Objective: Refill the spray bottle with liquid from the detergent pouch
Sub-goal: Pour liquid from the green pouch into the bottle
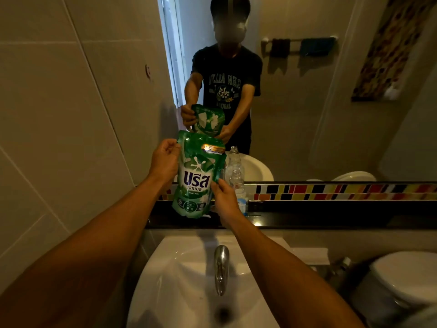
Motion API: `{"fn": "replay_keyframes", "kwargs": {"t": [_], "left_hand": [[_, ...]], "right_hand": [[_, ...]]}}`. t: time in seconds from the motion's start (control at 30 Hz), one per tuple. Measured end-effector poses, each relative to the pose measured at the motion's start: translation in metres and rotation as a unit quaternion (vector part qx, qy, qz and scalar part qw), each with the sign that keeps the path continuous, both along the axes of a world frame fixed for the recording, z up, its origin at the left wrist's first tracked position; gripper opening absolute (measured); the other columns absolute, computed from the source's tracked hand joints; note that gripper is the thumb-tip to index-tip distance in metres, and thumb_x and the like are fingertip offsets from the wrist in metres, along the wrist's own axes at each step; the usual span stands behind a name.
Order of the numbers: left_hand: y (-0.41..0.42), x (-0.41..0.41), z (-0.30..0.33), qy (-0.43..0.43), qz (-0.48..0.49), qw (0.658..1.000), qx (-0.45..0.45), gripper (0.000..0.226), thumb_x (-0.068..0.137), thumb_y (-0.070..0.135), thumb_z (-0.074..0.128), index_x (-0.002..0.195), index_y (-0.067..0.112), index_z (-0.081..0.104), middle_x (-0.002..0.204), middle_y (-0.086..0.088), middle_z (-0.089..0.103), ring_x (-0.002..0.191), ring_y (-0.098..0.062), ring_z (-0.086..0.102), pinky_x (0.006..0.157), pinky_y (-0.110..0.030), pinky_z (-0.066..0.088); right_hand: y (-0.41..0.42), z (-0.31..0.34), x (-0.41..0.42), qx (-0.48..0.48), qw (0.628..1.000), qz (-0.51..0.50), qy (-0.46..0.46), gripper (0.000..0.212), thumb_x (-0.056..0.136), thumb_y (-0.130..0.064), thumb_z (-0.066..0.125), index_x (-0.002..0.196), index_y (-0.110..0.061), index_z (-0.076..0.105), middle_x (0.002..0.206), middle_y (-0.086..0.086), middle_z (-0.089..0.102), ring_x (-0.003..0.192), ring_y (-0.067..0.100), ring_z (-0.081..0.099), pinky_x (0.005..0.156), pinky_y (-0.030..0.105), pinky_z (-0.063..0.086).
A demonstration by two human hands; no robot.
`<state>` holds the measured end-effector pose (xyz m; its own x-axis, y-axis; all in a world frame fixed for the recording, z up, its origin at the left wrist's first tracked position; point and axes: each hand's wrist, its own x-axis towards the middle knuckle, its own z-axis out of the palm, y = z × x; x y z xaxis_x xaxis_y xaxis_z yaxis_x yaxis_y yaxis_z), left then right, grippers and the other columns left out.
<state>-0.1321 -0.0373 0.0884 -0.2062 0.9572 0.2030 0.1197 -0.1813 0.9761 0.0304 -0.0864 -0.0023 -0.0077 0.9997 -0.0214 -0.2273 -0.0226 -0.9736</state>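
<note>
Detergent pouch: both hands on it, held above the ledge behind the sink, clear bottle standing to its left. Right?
Not quite. The head view shows the clear bottle standing to the right of the detergent pouch, partly behind its edge, not to the left. The rest holds: the left hand pinches the pouch's upper left edge, the right hand pinches its right side, above the ledge behind the sink.
</note>
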Motion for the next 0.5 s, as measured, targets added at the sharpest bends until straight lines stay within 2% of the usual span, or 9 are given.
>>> {"fn": "replay_keyframes", "kwargs": {"t": [0.07, 0.17, 0.3, 0.4, 0.5], "left_hand": [[-0.001, -0.001, 0.0, 0.015, -0.002, 1.0, -0.009, 0.02, 0.1, 0.03, 0.053, 0.085, 0.036, 0.064, 0.102, -0.009, 0.067, 0.09, -0.028, 0.065, 0.069, -0.04, 0.058], [0.0, -0.001, 0.0, 0.062, -0.013, 0.998, -0.015, 0.014, 0.102, 0.029, 0.048, 0.102, 0.023, 0.06, 0.101, -0.009, 0.065, 0.085, -0.023, 0.061, 0.064, -0.031, 0.05], [0.002, -0.001, 0.001, 0.106, -0.038, 0.993, -0.032, 0.015, 0.102, 0.032, 0.048, 0.107, 0.022, 0.057, 0.109, -0.012, 0.066, 0.092, -0.026, 0.066, 0.075, -0.041, 0.056], [0.003, 0.001, 0.0, 0.136, -0.054, 0.988, -0.045, 0.016, 0.099, 0.036, 0.05, 0.107, 0.023, 0.057, 0.11, -0.01, 0.065, 0.1, -0.03, 0.066, 0.088, -0.049, 0.056], [0.001, 0.006, 0.0, 0.164, -0.059, 0.983, -0.053, 0.019, 0.1, 0.032, 0.048, 0.112, 0.02, 0.056, 0.112, -0.013, 0.064, 0.099, -0.029, 0.064, 0.089, -0.048, 0.055]], "right_hand": [[-0.003, -0.001, 0.004, 0.005, 1.0, 0.001, -0.003, 0.025, 0.11, -0.019, 0.044, 0.12, -0.016, 0.067, 0.108, -0.005, 0.075, 0.102, 0.015, 0.071, 0.086, 0.043, 0.061], [-0.005, -0.006, 0.008, 0.006, 1.0, -0.004, -0.003, 0.027, 0.11, -0.019, 0.045, 0.121, -0.012, 0.068, 0.112, 0.003, 0.076, 0.106, 0.022, 0.072, 0.089, 0.047, 0.062], [-0.007, -0.016, 0.011, 0.0, 1.0, -0.015, -0.011, 0.024, 0.109, -0.018, 0.046, 0.111, -0.016, 0.07, 0.113, 0.009, 0.075, 0.11, 0.03, 0.071, 0.094, 0.059, 0.058], [-0.008, -0.022, 0.009, -0.01, 1.0, -0.015, -0.015, 0.025, 0.109, -0.019, 0.046, 0.104, -0.021, 0.07, 0.112, 0.007, 0.076, 0.111, 0.03, 0.07, 0.095, 0.06, 0.057], [-0.008, -0.029, 0.006, -0.021, 0.999, -0.015, -0.019, 0.026, 0.108, -0.023, 0.046, 0.102, -0.025, 0.071, 0.112, 0.007, 0.076, 0.11, 0.03, 0.071, 0.095, 0.061, 0.057]]}}
